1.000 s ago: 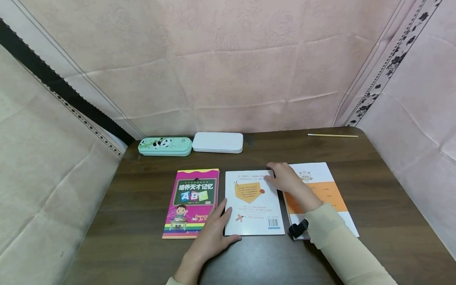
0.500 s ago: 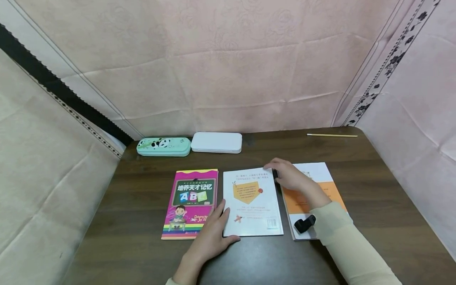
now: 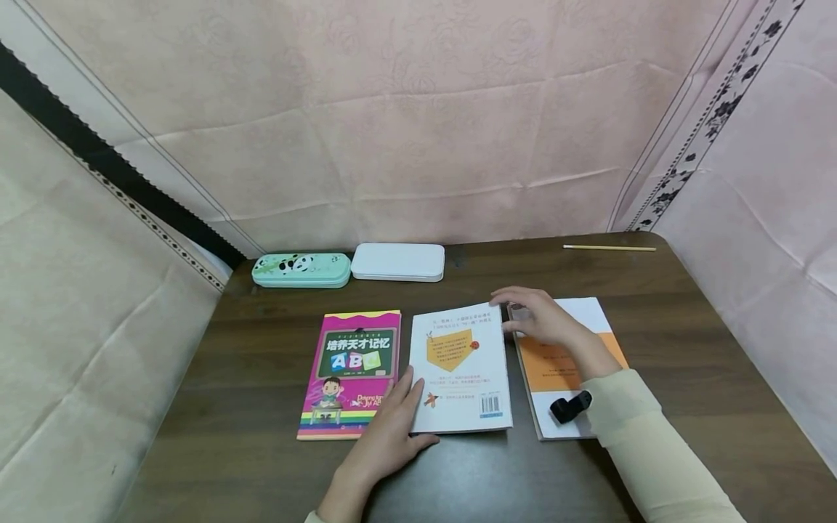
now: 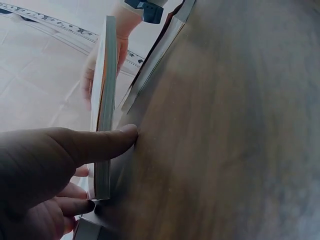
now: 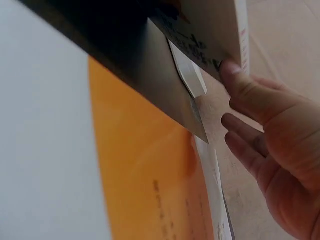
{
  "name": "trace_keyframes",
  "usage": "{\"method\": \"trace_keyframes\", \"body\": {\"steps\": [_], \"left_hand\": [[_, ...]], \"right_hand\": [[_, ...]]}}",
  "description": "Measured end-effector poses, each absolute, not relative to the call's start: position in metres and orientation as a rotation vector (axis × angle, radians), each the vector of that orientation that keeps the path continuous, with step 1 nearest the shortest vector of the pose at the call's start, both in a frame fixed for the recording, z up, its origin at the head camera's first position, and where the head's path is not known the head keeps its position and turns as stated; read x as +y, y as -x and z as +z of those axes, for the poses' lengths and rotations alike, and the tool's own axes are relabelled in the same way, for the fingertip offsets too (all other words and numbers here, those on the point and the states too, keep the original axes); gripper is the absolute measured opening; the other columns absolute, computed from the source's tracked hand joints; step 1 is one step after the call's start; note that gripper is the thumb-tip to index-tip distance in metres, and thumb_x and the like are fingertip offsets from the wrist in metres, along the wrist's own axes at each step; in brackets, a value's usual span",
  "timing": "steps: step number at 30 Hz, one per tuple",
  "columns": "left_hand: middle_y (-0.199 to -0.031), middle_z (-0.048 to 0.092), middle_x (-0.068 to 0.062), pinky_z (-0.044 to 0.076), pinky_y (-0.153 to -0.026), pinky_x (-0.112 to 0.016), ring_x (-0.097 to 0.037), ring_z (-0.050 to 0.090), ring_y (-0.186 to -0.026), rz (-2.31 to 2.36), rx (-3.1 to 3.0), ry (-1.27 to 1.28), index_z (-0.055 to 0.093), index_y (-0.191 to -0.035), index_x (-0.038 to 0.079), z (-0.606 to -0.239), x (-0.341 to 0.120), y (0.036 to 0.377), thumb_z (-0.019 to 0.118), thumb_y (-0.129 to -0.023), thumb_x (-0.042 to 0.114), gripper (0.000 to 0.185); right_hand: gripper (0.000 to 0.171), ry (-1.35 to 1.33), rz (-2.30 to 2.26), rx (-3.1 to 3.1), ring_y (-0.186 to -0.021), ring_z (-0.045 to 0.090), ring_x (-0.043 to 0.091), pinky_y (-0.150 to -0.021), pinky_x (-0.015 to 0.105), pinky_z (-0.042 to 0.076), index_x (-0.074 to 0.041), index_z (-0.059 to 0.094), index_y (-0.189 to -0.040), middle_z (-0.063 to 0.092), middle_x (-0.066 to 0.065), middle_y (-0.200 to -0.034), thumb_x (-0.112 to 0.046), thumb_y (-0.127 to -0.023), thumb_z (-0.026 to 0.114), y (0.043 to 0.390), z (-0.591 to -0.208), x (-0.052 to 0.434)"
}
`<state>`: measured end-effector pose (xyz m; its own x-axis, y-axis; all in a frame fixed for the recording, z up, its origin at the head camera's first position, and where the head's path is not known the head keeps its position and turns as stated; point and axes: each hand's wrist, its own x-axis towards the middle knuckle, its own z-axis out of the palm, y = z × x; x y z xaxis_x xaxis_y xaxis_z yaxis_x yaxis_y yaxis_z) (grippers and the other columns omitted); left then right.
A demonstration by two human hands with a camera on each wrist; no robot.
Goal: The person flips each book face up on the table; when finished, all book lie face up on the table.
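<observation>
Pale cloth (image 3: 418, 145) is hanging behind and on both sides of a dark wooden table (image 3: 216, 407), and a person is working at it with two hands.

Right hand (image 3: 539, 316): fingertips closing on the far-right corner of the white book (image 3: 461, 370), other fingers loosely bent; exact contact is partly hidden. Left hand (image 3: 386, 428): fingers lying straight and parted along that book's left edge, thumb spreading out by its near edge, not gripping; touching or just short of it, can't tell.

Key relation: the white book is sitting mid-table, between the two hands. Its long axis is running from the table's near edge toward the far edge. Its right side is tilting up off the wood, its left side staying lower, by the left fingers. Right hand is nearer the raised side and doing the holding.

Farther out: the pink book (image 3: 348, 367) is lying flat toward the table's left edge, the orange-and-white book (image 3: 556, 370) toward the right edge, partly under the right forearm. Along the far edge, the green case (image 3: 301, 270) and the white case (image 3: 399, 261) are resting side by side; a thin stick (image 3: 609, 248) is lying near the far-right corner.
</observation>
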<state>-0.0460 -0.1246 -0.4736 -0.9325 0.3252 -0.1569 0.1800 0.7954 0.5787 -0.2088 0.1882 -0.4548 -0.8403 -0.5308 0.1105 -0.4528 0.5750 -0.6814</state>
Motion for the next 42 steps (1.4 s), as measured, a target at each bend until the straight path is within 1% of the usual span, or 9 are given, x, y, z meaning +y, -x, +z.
{"method": "trace_keyframes", "body": {"steps": [3,8,12,16,20,25,32,38,42], "left_hand": [[-0.166,0.023,-0.015,0.031,-0.117,-0.054,-0.038,0.022,-0.151,0.84,2.754,-0.425,0.041,-0.154,0.004,-0.474,-0.126,0.045,0.083,-0.086,0.036,0.086],[-0.164,0.03,-0.013,0.03,-0.118,-0.053,-0.033,0.026,-0.151,0.842,2.763,-0.492,0.044,-0.152,0.005,-0.472,-0.129,0.042,0.076,-0.092,0.032,0.074],[-0.163,0.032,-0.009,0.03,-0.118,-0.052,-0.029,0.028,-0.15,0.875,2.769,-0.526,0.041,-0.154,0.007,-0.469,-0.129,0.041,0.066,-0.1,0.024,0.063],[-0.163,0.032,-0.009,0.033,-0.117,-0.049,-0.027,0.029,-0.15,0.937,2.781,-0.551,0.038,-0.156,0.006,-0.468,-0.128,0.041,0.059,-0.103,0.019,0.057],[-0.164,0.03,-0.007,0.033,-0.116,-0.046,-0.025,0.027,-0.151,0.964,2.78,-0.504,0.035,-0.157,0.008,-0.467,-0.128,0.042,0.055,-0.105,0.017,0.057],[-0.164,0.031,-0.007,0.033,-0.116,-0.047,-0.026,0.027,-0.151,1.007,2.82,-0.48,0.035,-0.157,0.009,-0.465,-0.13,0.04,0.055,-0.105,0.013,0.056],[-0.16,0.039,-0.009,0.036,-0.114,-0.049,-0.025,0.034,-0.148,1.136,2.862,-0.501,0.04,-0.156,0.01,-0.459,-0.133,0.039,0.055,-0.104,0.009,0.054],[-0.156,0.045,-0.009,0.042,-0.109,-0.047,-0.025,0.043,-0.143,1.279,2.844,-0.483,0.045,-0.153,0.01,-0.456,-0.134,0.04,0.052,-0.105,0.006,0.049],[-0.149,0.053,-0.012,0.048,-0.104,-0.046,-0.025,0.055,-0.132,1.409,2.796,-0.516,0.047,-0.151,0.008,-0.456,-0.136,0.041,0.051,-0.105,0.003,0.046]], "right_hand": [[0.043,0.816,-1.237,2.612,-0.125,0.059,0.033,-0.101,0.05,0.051,-0.014,0.065,-0.129,0.055,0.011,-0.146,-0.008,-0.089,0.079,0.209,-0.455,0.191],[0.04,0.812,-1.418,2.43,-0.12,0.062,0.031,-0.092,0.041,0.057,-0.014,0.059,-0.127,0.06,0.013,-0.138,-0.002,-0.092,0.073,0.21,-0.456,0.194],[0.035,0.828,-1.584,2.301,-0.121,0.062,0.033,-0.091,0.033,0.057,-0.008,0.053,-0.123,0.056,0.021,-0.143,0.005,-0.093,0.068,0.211,-0.456,0.196],[0.034,0.832,-1.701,2.247,-0.122,0.062,0.029,-0.092,0.029,0.056,-0.004,0.05,-0.121,0.054,0.024,-0.143,0.007,-0.093,0.066,0.211,-0.453,0.195],[0.038,0.821,-1.741,2.251,-0.12,0.063,0.023,-0.092,0.028,0.056,-0.001,0.051,-0.126,0.057,0.023,-0.14,0.007,-0.093,0.067,0.211,-0.45,0.192],[0.046,0.766,-1.767,2.313,-0.116,0.064,0.02,-0.091,0.026,0.056,-0.002,0.053,-0.135,0.06,0.021,-0.136,0.007,-0.092,0.068,0.211,-0.448,0.188],[0.033,0.691,-1.777,2.429,-0.101,0.067,0.02,-0.08,0.023,0.057,-0.002,0.065,-0.125,0.068,0.017,-0.12,0.005,-0.093,0.068,0.209,-0.443,0.185],[0.03,0.744,-1.763,2.537,-0.097,0.066,0.022,-0.078,0.02,0.055,-0.002,0.065,-0.123,0.069,0.019,-0.116,0.004,-0.094,0.068,0.21,-0.437,0.181],[0.029,0.74,-1.734,2.595,-0.097,0.066,0.021,-0.077,0.019,0.055,0.001,0.064,-0.122,0.069,0.02,-0.111,0.005,-0.094,0.068,0.2,-0.417,0.173]]}}
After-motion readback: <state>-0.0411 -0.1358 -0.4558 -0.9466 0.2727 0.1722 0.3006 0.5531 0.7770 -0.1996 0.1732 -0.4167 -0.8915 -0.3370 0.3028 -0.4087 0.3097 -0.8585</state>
